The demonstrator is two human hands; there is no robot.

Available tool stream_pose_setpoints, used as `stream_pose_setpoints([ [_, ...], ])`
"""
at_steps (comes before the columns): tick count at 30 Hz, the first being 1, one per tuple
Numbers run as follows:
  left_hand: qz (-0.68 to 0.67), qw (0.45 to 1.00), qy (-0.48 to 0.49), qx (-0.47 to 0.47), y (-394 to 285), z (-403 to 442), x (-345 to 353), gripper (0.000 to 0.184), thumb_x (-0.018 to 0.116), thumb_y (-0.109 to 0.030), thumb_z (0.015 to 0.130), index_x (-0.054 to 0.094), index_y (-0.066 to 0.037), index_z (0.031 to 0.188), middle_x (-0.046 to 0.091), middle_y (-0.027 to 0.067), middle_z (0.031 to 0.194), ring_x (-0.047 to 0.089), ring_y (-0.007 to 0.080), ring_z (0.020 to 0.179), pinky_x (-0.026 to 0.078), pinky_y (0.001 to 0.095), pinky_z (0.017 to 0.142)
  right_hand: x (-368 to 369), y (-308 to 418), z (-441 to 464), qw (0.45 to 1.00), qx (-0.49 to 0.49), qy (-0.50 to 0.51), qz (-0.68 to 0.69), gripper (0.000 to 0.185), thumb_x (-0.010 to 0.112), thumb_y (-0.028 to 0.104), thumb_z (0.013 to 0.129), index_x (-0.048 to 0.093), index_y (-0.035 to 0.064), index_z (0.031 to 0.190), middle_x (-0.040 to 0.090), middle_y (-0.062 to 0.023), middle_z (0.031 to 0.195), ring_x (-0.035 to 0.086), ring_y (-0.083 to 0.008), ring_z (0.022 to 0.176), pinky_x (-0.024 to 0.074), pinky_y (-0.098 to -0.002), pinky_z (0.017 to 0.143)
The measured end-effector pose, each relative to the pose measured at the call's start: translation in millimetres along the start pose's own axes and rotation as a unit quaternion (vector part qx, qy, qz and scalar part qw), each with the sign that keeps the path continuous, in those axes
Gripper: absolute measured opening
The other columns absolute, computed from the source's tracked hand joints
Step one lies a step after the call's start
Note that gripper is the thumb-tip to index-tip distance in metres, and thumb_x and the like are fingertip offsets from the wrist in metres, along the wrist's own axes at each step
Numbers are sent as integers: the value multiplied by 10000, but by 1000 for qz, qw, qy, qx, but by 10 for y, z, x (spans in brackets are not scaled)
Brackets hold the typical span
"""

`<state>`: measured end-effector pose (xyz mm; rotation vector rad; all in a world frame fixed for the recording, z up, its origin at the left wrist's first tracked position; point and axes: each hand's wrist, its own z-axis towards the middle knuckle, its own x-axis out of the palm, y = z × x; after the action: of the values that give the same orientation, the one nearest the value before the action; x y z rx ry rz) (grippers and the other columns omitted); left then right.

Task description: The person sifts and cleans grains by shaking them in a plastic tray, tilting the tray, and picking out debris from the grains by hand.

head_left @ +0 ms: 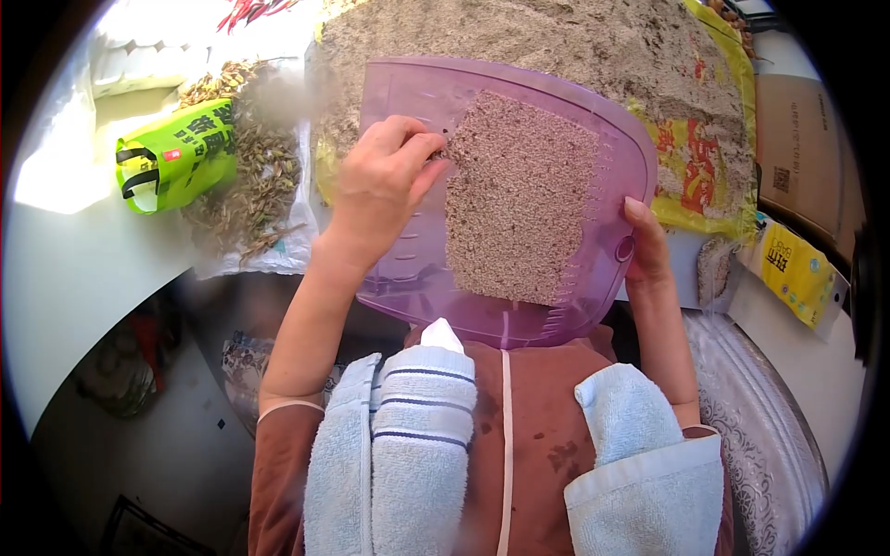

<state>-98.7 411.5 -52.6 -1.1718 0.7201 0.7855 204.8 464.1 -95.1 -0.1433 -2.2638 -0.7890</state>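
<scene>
A see-through purple plastic tray (pixel 399 255) with ribbed sides is tilted before my chest. On it lies a layer of small pale grains (pixel 524 199) mixed with dark specks, thickest in the middle. My right hand (pixel 646 243) grips the tray's right edge, the thumb on the upper side and the fingers mostly hidden behind. Over the left part of the tray is my left hand (pixel 394 176), its thumb and fingers pinched together. Small dark bits show at the fingertips; what exactly is in the pinch is too small to name.
Behind the tray, more grain (pixel 556 42) is spread on a yellow sheet (pixel 732 93). To the left are dried pods (pixel 264 176) on a white sheet and a green bag (pixel 181 157). A cardboard box (pixel 802 139) and a yellow packet (pixel 793 269) stand at the right.
</scene>
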Motion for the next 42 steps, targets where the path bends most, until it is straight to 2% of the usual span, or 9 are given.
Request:
stream_pose_setpoints([
  [4, 14, 1000, -10, 12, 25, -33, 4, 114, 707, -33, 744, 667, -39, 851, 614, 65, 865, 609, 250, 793, 492, 337, 695, -23, -19, 0, 1000, -5, -5, 1, 712, 704, 294, 766, 404, 6, 1344, 558, -152, 1247, 567, -267, 1123, 457, -398, 981],
  [7, 12, 1000, -17, -14, 48, -100, -53, 116, 701, -22, 751, 668, -37, 862, 626, 65, 866, 619, 234, 771, 500, 314, 681, -50, -33, -14, 1000, 0, -6, 9, 709, 707, 294, 765, 409, 8, 1342, 560, -150, 1245, 568, -263, 1122, 459, -396, 979],
  [13, -5, 999, 3, -54, 134, -250, -173, 197, 708, -19, 749, 674, -40, 941, 640, 68, 924, 624, 211, 770, 509, 282, 695, -87, -33, -18, 1000, -7, -16, 3, 712, 706, 297, 764, 408, 10, 1343, 553, -151, 1254, 564, -263, 1128, 456, -399, 983],
  [16, -59, 991, 7, -121, 66, -260, -222, 263, 718, -25, 742, 669, -52, 1000, 631, 69, 948, 618, 203, 783, 510, 279, 700, -84, -30, -20, 1000, -5, -14, 7, 715, 705, 299, 762, 407, 9, 1344, 547, -152, 1262, 561, -264, 1132, 454, -401, 987],
  [19, -10, 997, -3, -71, 58, -249, -170, 310, 726, -30, 737, 662, -62, 1039, 619, 69, 944, 611, 190, 792, 504, 277, 686, -23, -15, -19, 1000, -8, -11, 2, 717, 704, 297, 762, 404, 2, 1343, 543, -156, 1265, 559, -267, 1135, 452, -403, 990],
  [28, -10, 999, -25, -45, 139, -241, -99, 155, 716, -21, 740, 677, -44, 889, 608, 53, 877, 611, 210, 762, 496, 294, 641, 12, -33, -31, 1000, -18, -7, 7, 719, 697, 307, 768, 401, -10, 1341, 539, -168, 1268, 556, -278, 1139, 448, -409, 994],
  [34, 43, 999, -31, 3, 145, -218, -106, 126, 700, -10, 755, 664, -35, 874, 608, 67, 858, 615, 219, 734, 499, 293, 635, -23, -56, -23, 1000, -19, -11, 8, 720, 699, 310, 765, 405, -7, 1340, 539, -166, 1267, 555, -278, 1139, 444, -406, 996],
  [42, -71, 989, -22, -127, 75, -234, -149, 217, 707, -3, 743, 653, -37, 950, 614, 63, 876, 620, 168, 746, 513, 274, 662, 23, -44, -49, 999, -41, -31, 1, 738, 710, 321, 748, 408, -6, 1337, 541, -163, 1263, 554, -276, 1141, 443, -395, 999],
])
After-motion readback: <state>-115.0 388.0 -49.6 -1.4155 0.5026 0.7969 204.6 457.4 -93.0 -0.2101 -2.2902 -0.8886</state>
